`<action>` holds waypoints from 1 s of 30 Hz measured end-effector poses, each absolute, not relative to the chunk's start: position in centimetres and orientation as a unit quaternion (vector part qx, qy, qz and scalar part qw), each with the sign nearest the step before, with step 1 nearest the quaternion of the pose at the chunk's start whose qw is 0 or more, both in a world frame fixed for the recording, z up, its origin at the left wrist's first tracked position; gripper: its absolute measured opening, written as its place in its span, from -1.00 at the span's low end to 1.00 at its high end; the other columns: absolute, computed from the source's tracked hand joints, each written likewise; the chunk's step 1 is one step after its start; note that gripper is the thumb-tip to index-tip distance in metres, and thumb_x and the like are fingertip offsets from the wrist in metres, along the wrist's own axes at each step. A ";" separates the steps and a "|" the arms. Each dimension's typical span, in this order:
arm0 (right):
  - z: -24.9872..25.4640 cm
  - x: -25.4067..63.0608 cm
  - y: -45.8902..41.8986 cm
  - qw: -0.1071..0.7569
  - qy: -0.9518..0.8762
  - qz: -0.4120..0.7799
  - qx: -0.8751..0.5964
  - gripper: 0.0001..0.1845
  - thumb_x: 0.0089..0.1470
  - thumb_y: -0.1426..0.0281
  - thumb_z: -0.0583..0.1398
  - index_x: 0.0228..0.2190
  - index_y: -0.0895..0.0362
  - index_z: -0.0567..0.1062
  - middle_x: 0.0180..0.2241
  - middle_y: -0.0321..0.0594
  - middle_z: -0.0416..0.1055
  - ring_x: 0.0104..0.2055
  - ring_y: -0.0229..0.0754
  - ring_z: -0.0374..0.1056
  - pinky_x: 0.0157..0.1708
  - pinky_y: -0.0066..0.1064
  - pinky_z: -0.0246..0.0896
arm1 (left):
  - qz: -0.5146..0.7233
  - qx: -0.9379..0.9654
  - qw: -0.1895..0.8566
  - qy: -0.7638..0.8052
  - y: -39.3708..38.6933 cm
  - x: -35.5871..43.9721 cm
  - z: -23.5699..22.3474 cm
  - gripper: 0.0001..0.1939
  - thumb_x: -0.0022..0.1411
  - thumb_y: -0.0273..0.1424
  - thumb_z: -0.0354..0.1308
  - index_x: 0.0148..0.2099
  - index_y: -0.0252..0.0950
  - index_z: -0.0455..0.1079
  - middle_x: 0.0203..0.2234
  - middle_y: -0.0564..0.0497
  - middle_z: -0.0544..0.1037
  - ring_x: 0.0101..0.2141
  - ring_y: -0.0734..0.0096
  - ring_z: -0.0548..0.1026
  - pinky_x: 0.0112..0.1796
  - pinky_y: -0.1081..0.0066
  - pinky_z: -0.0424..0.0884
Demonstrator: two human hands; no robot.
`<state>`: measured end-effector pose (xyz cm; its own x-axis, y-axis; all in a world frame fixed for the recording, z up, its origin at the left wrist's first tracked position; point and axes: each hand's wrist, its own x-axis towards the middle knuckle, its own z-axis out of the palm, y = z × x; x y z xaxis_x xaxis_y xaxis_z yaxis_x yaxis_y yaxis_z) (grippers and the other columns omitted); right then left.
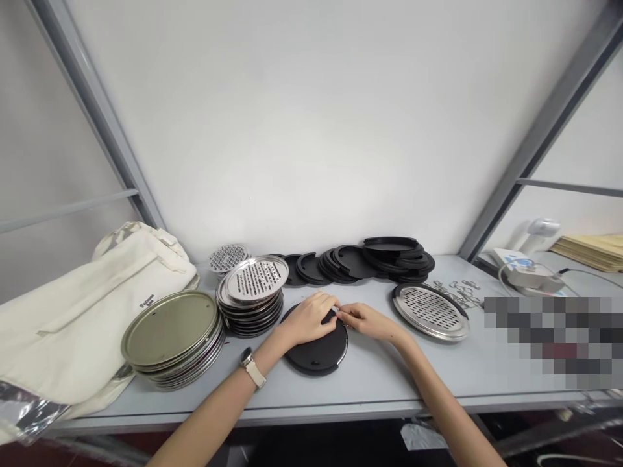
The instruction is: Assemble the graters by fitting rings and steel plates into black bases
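A round black disc (315,353) lies on the table in front of me, with a small hole near its front edge and a thin shiny line along its right side. My left hand (311,318) grips it from above at the far side, fingers curled toward the right. At the disc's far right rim, my right hand (363,320) is closed in a pinch beside the left fingertips. A tiny pale or shiny bit shows between the fingertips, too small to name. Right of this hand lies a round metal grater plate (431,311) with a black rim piece.
Left stand a stack of olive-green round plates (170,327) and a stack topped by a slotted metal disc (257,279). Black discs and rim pieces (357,261) line the wall. Small metal clips (460,293) lie at right. A cream cloth bag (97,318) covers the left end.
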<state>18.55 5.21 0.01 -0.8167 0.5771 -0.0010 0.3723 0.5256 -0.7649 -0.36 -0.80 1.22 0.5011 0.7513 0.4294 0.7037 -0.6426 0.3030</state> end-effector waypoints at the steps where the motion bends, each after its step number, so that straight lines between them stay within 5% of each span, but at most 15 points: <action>1: 0.0 18.5 5.3 0.128 -0.863 0.405 -0.273 -0.55 0.18 0.06 -0.08 -0.55 0.14 0.22 -0.60 -0.42 -0.03 -0.54 -0.34 -0.09 -0.53 -0.48 -0.15 | 0.262 0.868 0.031 0.422 -0.9 -0.3 1.2 -0.83 0.19 -0.50 0.04 -0.13 -0.30 0.24 -0.25 -0.05 0.41 -0.17 0.28 0.36 -0.12 0.33 0.31; 17: -0.9 18.5 5.7 0.131 -0.862 0.398 -0.287 -0.58 0.18 0.10 -0.06 -0.56 0.12 0.18 -0.61 -0.42 -0.02 -0.55 -0.34 -0.09 -0.54 -0.48 -0.14 | 0.241 0.881 0.037 0.405 -1.2 -0.1 1.5 -0.79 0.26 -0.55 -0.10 -0.06 -0.26 0.16 -0.19 -0.05 0.35 -0.13 0.29 0.34 -0.07 0.30 0.29; 24: -0.1 18.4 5.2 0.132 -0.869 0.392 -0.271 -0.60 0.19 0.13 -0.06 -0.56 0.12 0.17 -0.61 -0.41 -0.01 -0.54 -0.33 -0.07 -0.53 -0.48 -0.13 | 0.248 0.858 -0.009 0.450 -1.0 -0.5 1.5 -0.72 0.22 -0.39 0.05 -0.02 -0.29 0.17 -0.14 -0.09 0.33 -0.08 0.19 0.30 -0.04 0.21 0.27; 30: 0.0 18.3 5.1 0.130 -0.874 0.376 -0.279 -0.59 0.18 0.13 -0.07 -0.57 0.12 0.17 -0.60 -0.41 0.00 -0.53 -0.33 -0.07 -0.52 -0.47 -0.12 | 0.217 0.872 -0.021 0.438 -0.8 -0.7 1.6 -0.85 0.22 -0.41 0.04 -0.14 -0.27 0.24 -0.22 -0.06 0.34 -0.15 0.24 0.32 -0.11 0.27 0.30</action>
